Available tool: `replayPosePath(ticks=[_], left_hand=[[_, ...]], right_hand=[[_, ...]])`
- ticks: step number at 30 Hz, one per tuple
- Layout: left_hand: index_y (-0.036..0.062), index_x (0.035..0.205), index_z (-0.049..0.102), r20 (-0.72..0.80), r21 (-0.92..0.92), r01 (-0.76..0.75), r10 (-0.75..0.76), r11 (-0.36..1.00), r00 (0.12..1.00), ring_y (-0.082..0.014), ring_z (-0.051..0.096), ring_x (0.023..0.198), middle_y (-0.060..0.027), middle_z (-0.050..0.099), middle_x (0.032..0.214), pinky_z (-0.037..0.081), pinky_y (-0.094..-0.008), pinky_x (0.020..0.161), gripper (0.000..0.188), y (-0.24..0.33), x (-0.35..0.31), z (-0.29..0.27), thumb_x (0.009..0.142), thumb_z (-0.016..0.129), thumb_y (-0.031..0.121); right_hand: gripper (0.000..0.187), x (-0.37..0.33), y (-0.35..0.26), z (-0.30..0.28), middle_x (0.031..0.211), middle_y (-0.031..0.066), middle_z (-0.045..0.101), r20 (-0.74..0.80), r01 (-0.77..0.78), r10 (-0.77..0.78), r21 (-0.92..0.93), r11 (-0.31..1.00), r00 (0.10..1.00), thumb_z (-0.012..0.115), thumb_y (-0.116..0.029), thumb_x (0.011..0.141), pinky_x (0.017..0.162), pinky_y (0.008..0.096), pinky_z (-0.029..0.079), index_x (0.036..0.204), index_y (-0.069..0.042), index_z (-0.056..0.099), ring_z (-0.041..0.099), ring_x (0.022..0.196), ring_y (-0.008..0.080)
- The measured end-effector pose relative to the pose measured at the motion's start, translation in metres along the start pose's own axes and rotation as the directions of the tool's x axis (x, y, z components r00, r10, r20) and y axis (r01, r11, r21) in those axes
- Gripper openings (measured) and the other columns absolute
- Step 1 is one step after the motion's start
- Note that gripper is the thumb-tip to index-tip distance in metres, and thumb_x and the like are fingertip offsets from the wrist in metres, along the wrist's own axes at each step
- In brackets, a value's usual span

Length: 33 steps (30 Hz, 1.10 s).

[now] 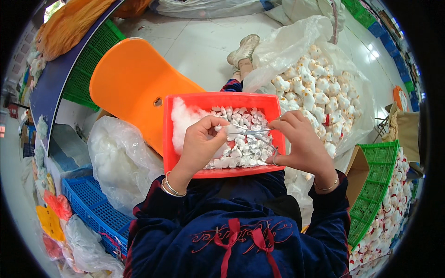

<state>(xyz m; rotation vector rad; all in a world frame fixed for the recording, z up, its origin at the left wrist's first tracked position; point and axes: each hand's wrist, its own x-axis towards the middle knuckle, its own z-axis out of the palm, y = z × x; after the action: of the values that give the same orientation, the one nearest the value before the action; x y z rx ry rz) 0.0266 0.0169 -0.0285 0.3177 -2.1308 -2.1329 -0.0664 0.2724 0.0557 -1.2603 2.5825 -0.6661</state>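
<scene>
In my right hand (303, 146) is a slim, scissor-handled metal tool (252, 132), its rings at my thumb and fingers. I cannot tell whether it is scissors or forceps. The tool's tips meet a small white piece (221, 130) that my left hand (202, 142) pinches between thumb and fingers. Both hands are above a red plastic tub (222, 173) resting on my lap. Inside it, fluffy white stuffing (183, 120) fills the left side, and many small white pieces (243, 153) lie in the middle and right.
An orange chair (130, 88) stands at the left. Beside it are a clear bag of white stuffing (118, 153) and a blue crate (95, 197). On the right, a large clear bag holds small white plush toys (320, 88). A green crate (375, 185) has more toys next to it.
</scene>
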Motion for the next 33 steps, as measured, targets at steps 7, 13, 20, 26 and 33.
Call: replayPosePath(ticks=[7, 13, 20, 26, 33], left_hand=[[0.0012, 0.109, 0.071, 0.026, 0.091, -0.052, 0.049, 0.995, 0.998, -0.0031, 0.055, 0.074, 0.003, 0.064, 0.084, 0.046, -0.0205, 0.066, 0.016, 0.011, -0.003, 0.002, 0.093, 0.069, 0.004], [0.0003, 0.113, 0.072, 0.074, 0.15, -0.125, 0.115, 0.981, 0.991, -0.0049, 0.057, 0.078, 0.0014, 0.065, 0.091, 0.047, -0.0214, 0.069, 0.019, 0.012, -0.007, 0.005, 0.094, 0.067, 0.004], [-0.0026, 0.117, 0.071, 0.146, -0.1, -0.028, 0.042, 0.995, 0.988, -0.0047, 0.057, 0.075, -0.0009, 0.069, 0.092, 0.047, -0.0198, 0.07, 0.021, 0.018, -0.007, -0.005, 0.101, 0.06, 0.005], [-0.0008, 0.111, 0.074, 0.078, -0.388, 0.285, -0.277, 0.876, 0.958, -0.0049, 0.057, 0.067, -0.0018, 0.068, 0.084, 0.047, -0.0198, 0.063, 0.018, 0.024, -0.003, -0.002, 0.099, 0.065, 0.009], [-0.0013, 0.11, 0.075, 0.079, -0.166, 0.245, -0.235, 0.955, 0.969, -0.0054, 0.062, 0.074, -0.0013, 0.072, 0.085, 0.05, -0.0204, 0.067, 0.018, 0.023, -0.001, -0.006, 0.095, 0.072, 0.01]], right_hand=[[0.034, 0.0, 0.005, 0.008, 0.098, 0.0051, 0.068, 0.095, -0.029, 0.037, -0.085, 0.996, 0.995, 0.082, -0.026, 0.078, 0.087, 0.0407, 0.04, 0.108, -0.012, 0.074, 0.061, 0.102, 0.0255], [0.03, 0.003, 0.001, 0.007, 0.094, 0.0047, 0.069, 0.155, -0.028, 0.041, -0.08, 0.996, 0.987, 0.08, -0.027, 0.079, 0.086, 0.0411, 0.04, 0.105, -0.012, 0.075, 0.063, 0.098, 0.0253], [0.033, 0.0, 0.002, 0.01, 0.095, 0.004, 0.068, 0.07, -0.001, 0.004, -0.048, 0.999, 0.998, 0.081, -0.027, 0.079, 0.086, 0.0394, 0.039, 0.107, -0.012, 0.074, 0.063, 0.097, 0.0236], [0.033, -0.003, 0.004, 0.013, 0.094, 0.0031, 0.066, -0.029, 0.068, -0.07, -0.063, 0.996, 0.997, 0.082, -0.025, 0.078, 0.087, 0.0387, 0.038, 0.108, -0.012, 0.074, 0.061, 0.098, 0.0227], [0.032, -0.008, 0.0, 0.011, 0.095, 0.0034, 0.065, -0.014, 0.035, -0.036, -0.103, 0.994, 0.999, 0.082, -0.023, 0.078, 0.086, 0.0393, 0.039, 0.107, -0.012, 0.072, 0.06, 0.098, 0.0237]])
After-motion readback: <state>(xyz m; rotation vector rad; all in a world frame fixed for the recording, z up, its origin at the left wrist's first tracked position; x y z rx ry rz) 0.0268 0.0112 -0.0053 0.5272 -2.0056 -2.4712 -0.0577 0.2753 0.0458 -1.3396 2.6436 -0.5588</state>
